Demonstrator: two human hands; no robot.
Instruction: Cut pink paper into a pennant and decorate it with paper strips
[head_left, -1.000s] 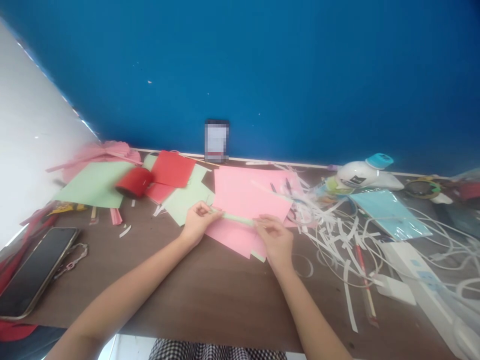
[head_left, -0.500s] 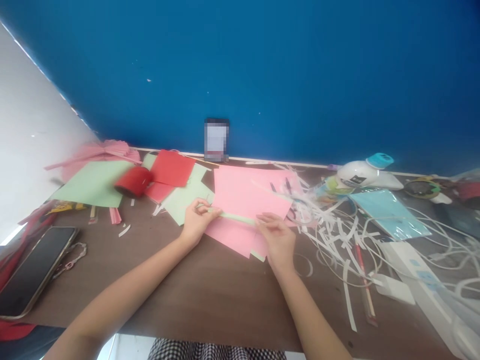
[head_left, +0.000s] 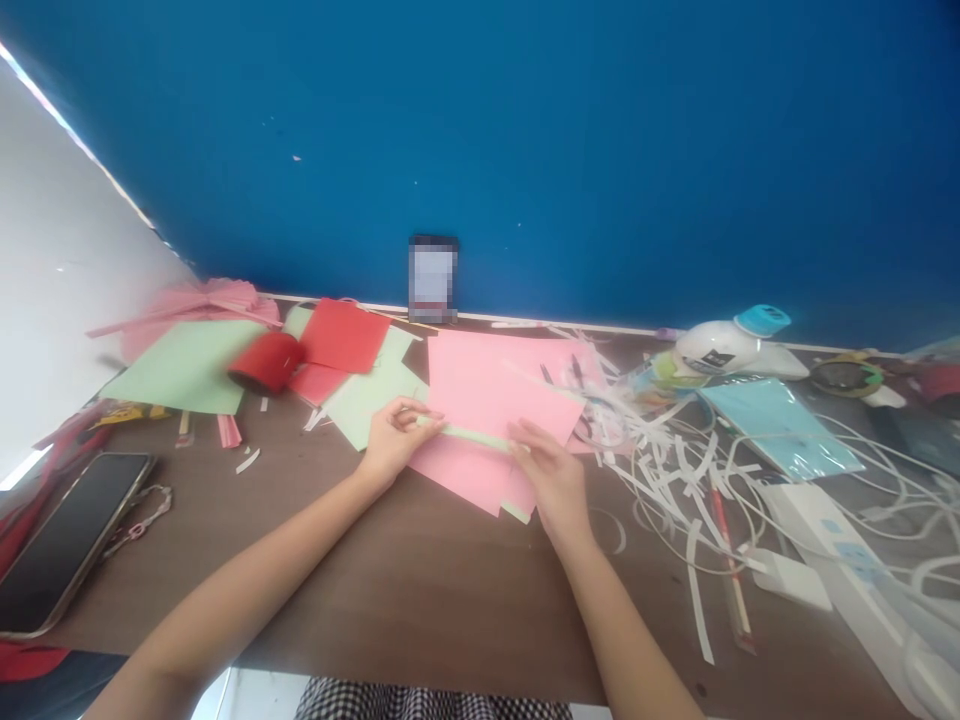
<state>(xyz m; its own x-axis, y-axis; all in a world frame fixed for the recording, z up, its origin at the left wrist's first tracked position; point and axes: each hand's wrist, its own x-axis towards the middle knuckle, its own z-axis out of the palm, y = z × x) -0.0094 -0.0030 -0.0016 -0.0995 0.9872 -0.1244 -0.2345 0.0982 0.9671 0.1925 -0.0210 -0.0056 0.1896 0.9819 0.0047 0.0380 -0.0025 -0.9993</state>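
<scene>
A narrow light green paper strip (head_left: 477, 437) runs between my two hands, above pink paper sheets (head_left: 499, 375). Its left end is pinched between the thumb and fingers of my left hand (head_left: 395, 440). My right hand (head_left: 551, 480) grips the other end, thumb below and fingers above. Under my right hand a small green paper edge (head_left: 515, 512) pokes out from the pink sheets. Part of the strip is hidden by my fingers.
Left lie green paper (head_left: 191, 365), a red roll (head_left: 266, 363), red paper (head_left: 345, 337) and a phone (head_left: 71, 540). To the right are white paper scraps (head_left: 675, 455), tangled cables, a power strip (head_left: 840, 560), a blue packet (head_left: 784, 425) and a white bottle (head_left: 720, 348).
My right hand has shifted very slightly left along the strip, its fingers tilting a little. The left hand holds nearly the same place.
</scene>
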